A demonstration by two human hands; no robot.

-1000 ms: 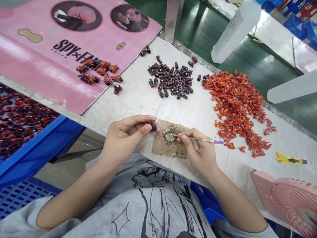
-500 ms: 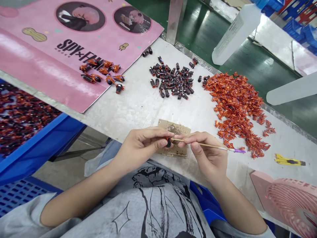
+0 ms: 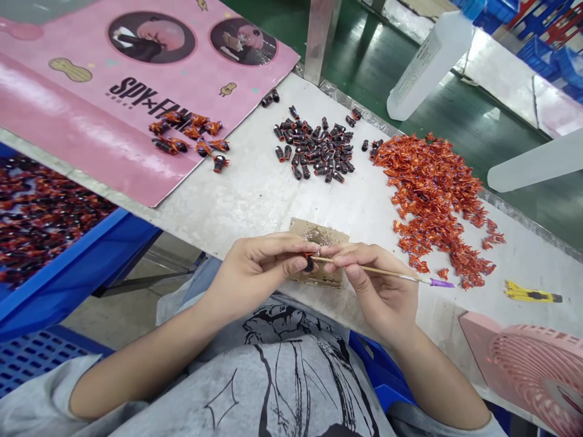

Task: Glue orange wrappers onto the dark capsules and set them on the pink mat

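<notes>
With my left hand (image 3: 257, 267) I hold one small black and orange piece (image 3: 309, 264). My right hand (image 3: 376, 279) holds a thin wooden stick (image 3: 396, 275); its one end is at this piece, the other end is purple. Partly covered by my hands, a cardboard square (image 3: 337, 234) lies on the pale table (image 3: 246, 200). Further away there is a group of dark pieces (image 3: 321, 149), and to the right of it a bigger heap of orange parts (image 3: 432, 188).

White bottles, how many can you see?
2: bottle with writing beyond the orange heap, and cut-off bottle at the right edge. More may be hidden.
</notes>
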